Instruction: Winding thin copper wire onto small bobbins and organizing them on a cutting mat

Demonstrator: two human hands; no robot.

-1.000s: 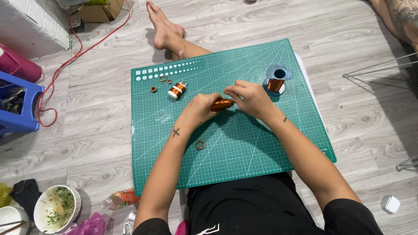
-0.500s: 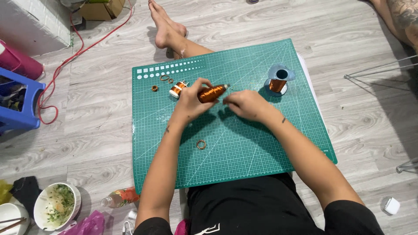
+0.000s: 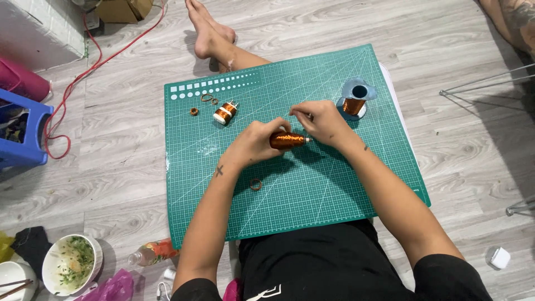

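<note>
Gripping a copper-wound coil (image 3: 287, 140) mid-mat, the left hand (image 3: 253, 144) closes; the right hand (image 3: 319, 120) pinches its tip, near the green cutting mat's (image 3: 312, 189) far edge.

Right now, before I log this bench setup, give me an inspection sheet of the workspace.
Surface: green cutting mat on a grey wood-look floor.
Job's things: copper coil held over the mat; wire spool upright at the mat's far right; small coil lying far left; rings near it, one ring by the left forearm.
Clutter: bowl, bottle, pink bag, white cube.
Grippers: left hand grips the copper coil; right hand pinches at its tip.
Cables: red cable looped on the floor.
Surroundings: blue crate, cardboard box, another person's leg, wire frame.
</note>
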